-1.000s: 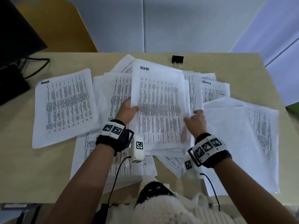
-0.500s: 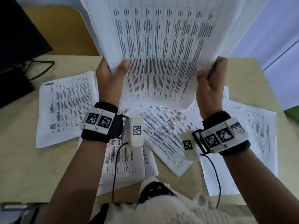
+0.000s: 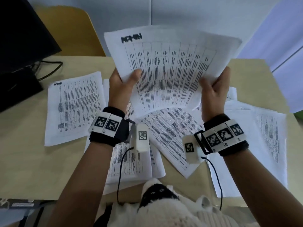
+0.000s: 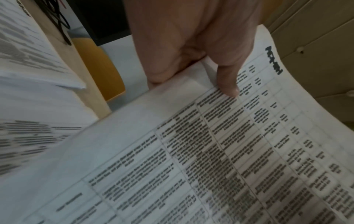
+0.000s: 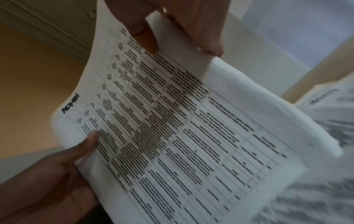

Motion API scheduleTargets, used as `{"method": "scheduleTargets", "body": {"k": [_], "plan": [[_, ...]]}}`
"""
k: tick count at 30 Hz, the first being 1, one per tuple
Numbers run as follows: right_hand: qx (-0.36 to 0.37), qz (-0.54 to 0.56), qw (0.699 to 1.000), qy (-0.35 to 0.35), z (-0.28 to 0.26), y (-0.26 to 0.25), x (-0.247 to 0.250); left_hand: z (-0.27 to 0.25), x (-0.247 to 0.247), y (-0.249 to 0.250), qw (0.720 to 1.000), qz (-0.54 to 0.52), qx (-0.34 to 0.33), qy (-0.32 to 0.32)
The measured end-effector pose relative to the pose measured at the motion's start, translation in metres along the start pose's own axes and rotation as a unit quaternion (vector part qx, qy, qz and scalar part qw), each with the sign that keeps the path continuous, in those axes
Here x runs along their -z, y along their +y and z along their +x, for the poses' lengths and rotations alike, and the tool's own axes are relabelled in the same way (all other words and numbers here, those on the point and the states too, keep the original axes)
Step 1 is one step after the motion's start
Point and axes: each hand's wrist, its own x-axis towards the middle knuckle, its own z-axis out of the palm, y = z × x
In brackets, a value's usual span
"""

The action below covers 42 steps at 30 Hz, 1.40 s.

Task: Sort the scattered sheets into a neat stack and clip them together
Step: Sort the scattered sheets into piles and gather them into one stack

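A bundle of printed sheets (image 3: 170,69) is held up above the table, bowed between both hands. My left hand (image 3: 122,84) grips its left edge, thumb on the printed face; the left wrist view shows that thumb (image 4: 228,84) pressing the sheets (image 4: 229,151). My right hand (image 3: 214,89) grips the right edge, and in the right wrist view its fingers (image 5: 145,34) pinch the sheets (image 5: 182,128). More printed sheets lie scattered on the table: one apart at the left (image 3: 73,108), a slanted one in the middle (image 3: 168,136), others at the right (image 3: 265,145). The black binder clip is hidden behind the raised bundle.
The beige table (image 3: 24,161) carries a black monitor (image 3: 19,38) and cables (image 3: 49,68) at the far left. A yellow chair back (image 3: 68,30) stands behind the table. A pale wall panel (image 3: 180,10) closes off the far side.
Both hands lifted the gathered bundle off the table a second ago; since half a second ago it has come lower and away from my head, its top edge now in view.
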Motion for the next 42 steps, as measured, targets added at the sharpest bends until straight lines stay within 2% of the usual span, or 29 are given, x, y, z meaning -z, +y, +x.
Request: {"method": "scheduleTargets", "body": {"k": [3,6,7,9,10,11,12,14,15,16,18,20,22,24,26,29,32,35,38,42], "plan": [[-0.046,0.0,0.999,-0.014,-0.006,0.02,0.007,-0.002,0.006,-0.021,0.99,0.098,0.091,-0.04],[-0.08,-0.104,0.99,-0.052,-0.014,0.042,0.014,-0.007,0.017,-0.055,0.951,0.252,0.176,-0.043],[-0.082,-0.122,0.988,-0.046,-0.012,0.045,0.016,-0.009,0.019,-0.067,0.92,0.324,0.217,-0.042],[-0.072,-0.136,0.988,-0.02,-0.001,0.045,0.02,-0.014,0.023,-0.089,0.817,0.487,0.301,-0.065],[-0.063,-0.136,0.989,-0.006,0.006,0.042,0.022,-0.018,0.021,-0.095,0.77,0.547,0.32,-0.078],[-0.052,-0.13,0.99,0.006,0.015,0.036,0.024,-0.022,0.019,-0.101,0.741,0.584,0.321,-0.084],[-0.036,-0.117,0.992,0.016,0.024,0.031,0.027,-0.025,0.016,-0.106,0.726,0.604,0.317,-0.087],[-0.005,-0.098,0.995,0.028,0.038,0.02,0.032,-0.028,0.01,-0.108,0.719,0.617,0.307,-0.096],[0.006,-0.097,0.995,0.028,0.043,0.014,0.034,-0.026,0.009,-0.107,0.728,0.61,0.295,-0.104],[0.009,-0.099,0.995,0.025,0.048,0.01,0.037,-0.024,0.008,-0.106,0.751,0.589,0.277,-0.108],[-0.012,-0.112,0.994,0.001,0.053,0.008,0.044,-0.016,0.011,-0.102,0.817,0.516,0.239,-0.1],[-0.068,-0.148,0.985,-0.062,0.054,0.018,0.054,-0.009,0.019,-0.097,0.872,0.439,0.207,-0.064],[-0.121,-0.203,0.962,-0.14,0.051,0.032,0.062,-0.005,0.028,-0.088,0.928,0.321,0.186,-0.039],[-0.146,-0.265,0.931,-0.207,0.043,0.043,0.064,-0.002,0.033,-0.077,0.957,0.237,0.168,-0.032],[-0.18,-0.296,0.907,-0.24,0.034,0.05,0.06,-0.001,0.033,-0.062,0.969,0.192,0.15,-0.041],[-0.219,-0.276,0.901,-0.254,0.025,0.053,0.052,0.0,0.028,-0.045,0.98,0.117,0.148,-0.055],[-0.184,-0.253,0.918,-0.245,0.022,0.044,0.041,0.001,0.024,-0.036,0.989,0.019,0.147,-0.001],[-0.155,-0.163,0.957,-0.185,0.022,0.027,0.028,0.0,0.024,-0.032,0.982,-0.07,0.175,0.029],[-0.129,-0.06,0.98,-0.138,0.02,0.009,0.014,-0.007,0.019,-0.032,0.987,-0.013,0.158,0.006],[-0.056,-0.034,0.988,-0.14,0.01,-0.013,-0.007,-0.001,0.019,-0.02,0.996,0.056,0.036,0.058]]}}
